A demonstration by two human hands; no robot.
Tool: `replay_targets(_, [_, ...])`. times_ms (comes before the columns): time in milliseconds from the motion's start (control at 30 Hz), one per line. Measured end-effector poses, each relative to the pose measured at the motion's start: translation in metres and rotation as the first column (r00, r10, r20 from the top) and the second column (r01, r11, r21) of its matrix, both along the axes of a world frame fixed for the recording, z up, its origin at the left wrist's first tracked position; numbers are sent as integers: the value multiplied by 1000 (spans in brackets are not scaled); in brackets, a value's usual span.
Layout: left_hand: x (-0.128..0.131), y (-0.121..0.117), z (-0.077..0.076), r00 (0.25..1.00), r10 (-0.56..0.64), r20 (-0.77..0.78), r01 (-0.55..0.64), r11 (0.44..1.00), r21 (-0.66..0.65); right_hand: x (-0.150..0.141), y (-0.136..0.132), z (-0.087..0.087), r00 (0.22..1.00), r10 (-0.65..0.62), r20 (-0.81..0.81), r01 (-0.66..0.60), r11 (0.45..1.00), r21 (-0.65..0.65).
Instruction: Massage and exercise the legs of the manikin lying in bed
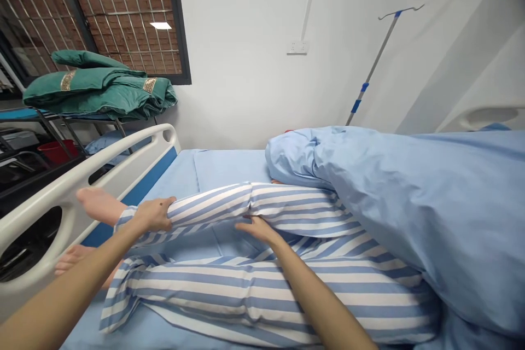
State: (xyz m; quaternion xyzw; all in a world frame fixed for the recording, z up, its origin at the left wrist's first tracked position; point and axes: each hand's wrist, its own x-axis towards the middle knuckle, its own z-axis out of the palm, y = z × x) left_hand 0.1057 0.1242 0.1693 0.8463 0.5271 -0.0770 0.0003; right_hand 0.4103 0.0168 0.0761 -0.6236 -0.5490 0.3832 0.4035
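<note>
A figure in blue-and-white striped pyjama trousers (287,279) lies on a hospital bed, its upper body hidden under a light blue duvet (430,202). The far leg (262,205) is raised and bent slightly at the knee. My left hand (153,214) grips the lower leg near the ankle, fingers wrapped over the striped cloth. My right hand (256,228) is cupped under the knee, its fingers pressed against the cloth from below. Two bare feet (96,202) point towards the footboard at the left.
A white bed rail (82,175) with cut-outs runs along the left. Behind it a metal rack holds folded green blankets (102,87) and a red basin (55,150). An IV pole (371,68) stands against the white wall. The light blue sheet (221,167) covers the mattress.
</note>
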Motion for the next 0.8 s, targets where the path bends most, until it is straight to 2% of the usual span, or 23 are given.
replay_targets(100, [16,-13,-19,992,38,119,-43,998,42,4,-5,21,974,57,-220,-13,980,200])
replay_targets(267, [66,-32,-46,937,76,341,-114,989,92,17,-15,47,868,131,-478,103,895,434])
replay_targets(400, [104,-42,-66,863,92,496,-163,981,101,25,-17,51,805,172,-567,146,869,472])
replay_targets(533, [123,-49,-85,812,150,565,-251,962,104,26,-17,50,761,211,-613,151,862,484])
replay_targets(633, [124,-50,-87,805,143,576,-235,968,88,26,-16,50,752,230,-617,142,859,493])
replay_targets(800, [104,-49,-74,848,144,510,-197,979,51,24,-18,51,771,213,-600,117,879,462])
